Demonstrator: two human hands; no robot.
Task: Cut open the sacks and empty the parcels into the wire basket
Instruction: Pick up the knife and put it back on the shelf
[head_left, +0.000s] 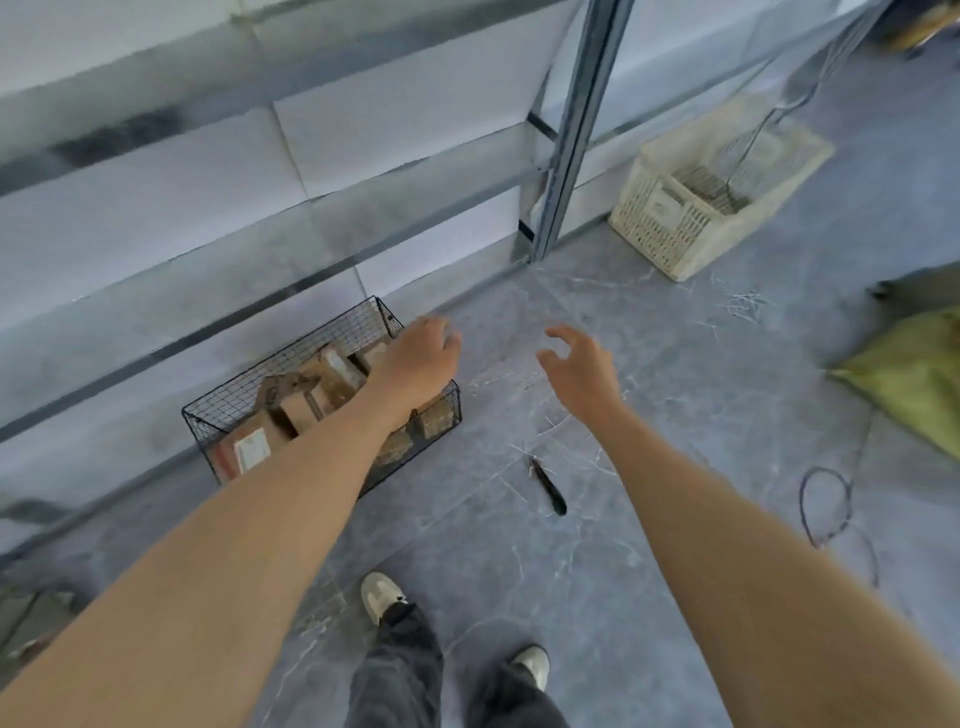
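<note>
Grip left (421, 358): over the right end of the basket, back of the hand up, fingers bent loosely down, nothing seen in it.
Grip right (582, 369): wide, fingers spread and curved, empty, in the air just right of the basket.
Basket (332, 325): on the floor (649, 545), brown parcels (337, 376) heaped inside, up near the rim.
Knife (548, 486): flat on the floor, right of the basket and nearer the feet, touched by neither grip.
Sack (914, 379): green, at the right edge, well apart from both grips; cut or uncut, cannot tell.
Crate (670, 223): white, farther off; seemingly no part of the job.
Done: probably at least one sack emptied, judging by the full basket.
Left: likely the green sack, with the knife to pick up first.
</note>
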